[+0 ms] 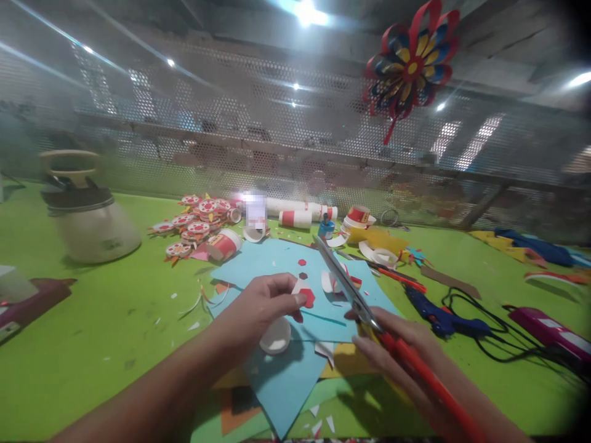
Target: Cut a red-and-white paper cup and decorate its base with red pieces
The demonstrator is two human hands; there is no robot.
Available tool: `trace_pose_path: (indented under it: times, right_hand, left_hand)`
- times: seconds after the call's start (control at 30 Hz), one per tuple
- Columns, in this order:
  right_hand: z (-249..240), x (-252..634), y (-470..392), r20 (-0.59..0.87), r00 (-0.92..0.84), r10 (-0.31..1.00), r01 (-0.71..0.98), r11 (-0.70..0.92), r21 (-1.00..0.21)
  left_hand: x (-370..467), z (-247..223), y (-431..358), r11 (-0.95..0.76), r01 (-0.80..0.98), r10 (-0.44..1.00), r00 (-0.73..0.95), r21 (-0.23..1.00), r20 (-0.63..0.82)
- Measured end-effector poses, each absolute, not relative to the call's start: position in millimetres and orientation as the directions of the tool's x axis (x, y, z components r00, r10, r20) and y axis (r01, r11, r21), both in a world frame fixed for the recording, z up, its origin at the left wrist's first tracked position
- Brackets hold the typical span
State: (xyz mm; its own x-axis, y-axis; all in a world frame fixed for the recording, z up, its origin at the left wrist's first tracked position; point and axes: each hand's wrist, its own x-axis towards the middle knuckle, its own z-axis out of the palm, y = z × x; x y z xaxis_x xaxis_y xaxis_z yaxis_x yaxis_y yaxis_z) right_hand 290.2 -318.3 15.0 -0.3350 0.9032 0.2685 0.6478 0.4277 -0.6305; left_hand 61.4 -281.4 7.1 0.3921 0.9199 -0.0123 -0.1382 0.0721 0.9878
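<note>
My left hand [268, 300] pinches a small red hexagonal piece of paper [308, 299] with a pale edge between thumb and fingers. In my right hand [409, 344] is a pair of scissors [344, 280] with red handles, its metal blades pointing up and away, close together. Both hands hover over light blue paper sheets [265, 255]. On those sheets lie a tiny red piece [301, 263], a dark hexagonal piece [303, 276] and a cut paper cup part [330, 283], partly hidden by the blades. A white round disc [276, 336] sits below my left hand.
Several red-and-white paper turtle-like figures [198, 229] are piled at the back left, near paper cups [295, 219]. A blue glue gun [434, 314] with black cable, a purple power strip [551, 329] and an orange cutter [401, 279] lie right. A beige jug [87, 215] stands left.
</note>
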Motion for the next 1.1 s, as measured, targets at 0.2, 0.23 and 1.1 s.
trace_pose_path:
  times: [0.2,0.23,1.1]
  right_hand:
    - [32.6,267.2,-298.6,0.26,-0.453,0.853,0.486,0.481,-0.729]
    - [33.2,263.1,-297.4,0.231,-0.482,0.845,0.455,0.467,-0.758]
    - [-5.8,220.0,-307.1,0.52,-0.004,0.854,0.155,0.515,-0.843]
  left_hand:
    - [63.3,11.9,-282.9,0.055,0.062,0.798,0.598,0.997,-0.081]
    - [63.2,12.2,-282.9,0.049,0.06,0.772,0.631,0.997,-0.076]
    - [79.9,8.8,-292.9,0.022,-0.05,0.888,0.46,0.999,0.003]
